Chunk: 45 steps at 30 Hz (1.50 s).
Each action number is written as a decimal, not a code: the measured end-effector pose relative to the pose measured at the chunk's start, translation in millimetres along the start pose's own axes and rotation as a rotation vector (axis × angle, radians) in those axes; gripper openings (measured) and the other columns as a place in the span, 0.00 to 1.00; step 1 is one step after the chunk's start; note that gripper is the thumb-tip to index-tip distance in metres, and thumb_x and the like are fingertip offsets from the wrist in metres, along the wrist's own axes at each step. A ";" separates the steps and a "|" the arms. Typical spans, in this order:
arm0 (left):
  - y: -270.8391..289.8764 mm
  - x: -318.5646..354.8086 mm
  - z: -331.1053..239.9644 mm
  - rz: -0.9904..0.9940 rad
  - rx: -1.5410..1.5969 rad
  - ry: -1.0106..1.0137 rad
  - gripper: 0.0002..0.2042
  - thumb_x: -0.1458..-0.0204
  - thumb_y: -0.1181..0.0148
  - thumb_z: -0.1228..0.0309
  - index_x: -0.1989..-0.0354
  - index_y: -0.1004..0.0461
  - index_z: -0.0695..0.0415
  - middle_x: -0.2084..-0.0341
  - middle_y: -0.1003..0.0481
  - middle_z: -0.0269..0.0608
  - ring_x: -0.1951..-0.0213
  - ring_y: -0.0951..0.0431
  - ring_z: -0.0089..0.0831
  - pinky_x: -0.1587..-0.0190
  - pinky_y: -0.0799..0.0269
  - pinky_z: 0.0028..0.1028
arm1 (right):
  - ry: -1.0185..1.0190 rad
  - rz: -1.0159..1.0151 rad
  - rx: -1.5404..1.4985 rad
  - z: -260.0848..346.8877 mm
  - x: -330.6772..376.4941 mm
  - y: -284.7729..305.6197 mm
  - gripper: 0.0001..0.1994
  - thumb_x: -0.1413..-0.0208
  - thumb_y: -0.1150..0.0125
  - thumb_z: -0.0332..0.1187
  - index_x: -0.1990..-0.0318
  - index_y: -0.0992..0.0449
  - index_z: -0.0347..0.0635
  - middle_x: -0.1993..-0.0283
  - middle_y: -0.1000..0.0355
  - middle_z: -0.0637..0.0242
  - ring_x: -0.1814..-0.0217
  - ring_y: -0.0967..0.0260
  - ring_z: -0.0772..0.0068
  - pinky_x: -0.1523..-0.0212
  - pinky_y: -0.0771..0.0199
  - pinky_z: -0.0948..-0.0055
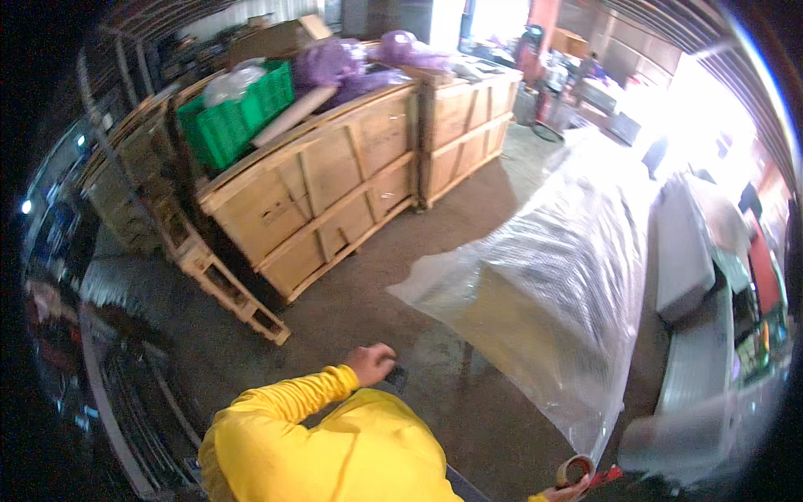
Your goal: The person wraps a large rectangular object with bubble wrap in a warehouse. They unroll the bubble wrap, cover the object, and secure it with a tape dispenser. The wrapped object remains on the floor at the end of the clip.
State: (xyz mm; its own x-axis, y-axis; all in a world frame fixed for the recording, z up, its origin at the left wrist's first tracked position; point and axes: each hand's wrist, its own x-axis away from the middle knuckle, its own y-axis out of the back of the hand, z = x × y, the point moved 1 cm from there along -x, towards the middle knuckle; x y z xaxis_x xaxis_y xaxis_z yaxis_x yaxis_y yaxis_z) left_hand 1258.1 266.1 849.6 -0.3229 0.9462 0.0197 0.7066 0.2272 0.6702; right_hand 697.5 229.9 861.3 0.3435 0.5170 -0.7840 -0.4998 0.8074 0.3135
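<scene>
In front of my yellow-sleeved body, my left hand (372, 364) hangs over the floor with its fingers curled in, and I see nothing in it. At the lower edge, my right hand (559, 495) is partly cut off and grips a tape dispenser (604, 478) with red parts and a brown roll of tape. Just beyond it lies the near corner of a long sheet of clear bubble wrap (569, 276). The sheet covers something large, and a yellowish surface shows through its near left part.
Large wooden crates (335, 184) stand on the left, topped by a green plastic crate (238, 117) and purple-wrapped bundles (330, 63). A wooden pallet (230, 280) leans beside them. Along the right lie pale panels (686, 259) and a white roll (677, 439). Bright light washes out the far right.
</scene>
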 end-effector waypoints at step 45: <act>605.6 -249.9 413.5 -0.748 -0.672 0.679 0.41 0.66 0.27 0.60 0.42 0.39 0.62 0.43 0.35 0.57 0.39 0.39 0.53 0.36 0.44 0.44 | 0.053 1.465 -0.468 546.0 172.8 -396.5 0.34 0.56 0.29 0.38 0.43 0.38 0.39 0.39 0.48 0.44 0.39 0.45 0.44 0.41 0.37 0.57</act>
State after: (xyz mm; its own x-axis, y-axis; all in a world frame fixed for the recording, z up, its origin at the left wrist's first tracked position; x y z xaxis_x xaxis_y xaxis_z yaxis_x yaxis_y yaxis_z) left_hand 2027.0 262.4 943.7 -0.9182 0.2732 -0.2868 -0.1980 0.3106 0.9297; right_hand 1389.2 154.3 894.0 -0.6789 0.7336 0.0310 -0.5636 -0.5477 0.6184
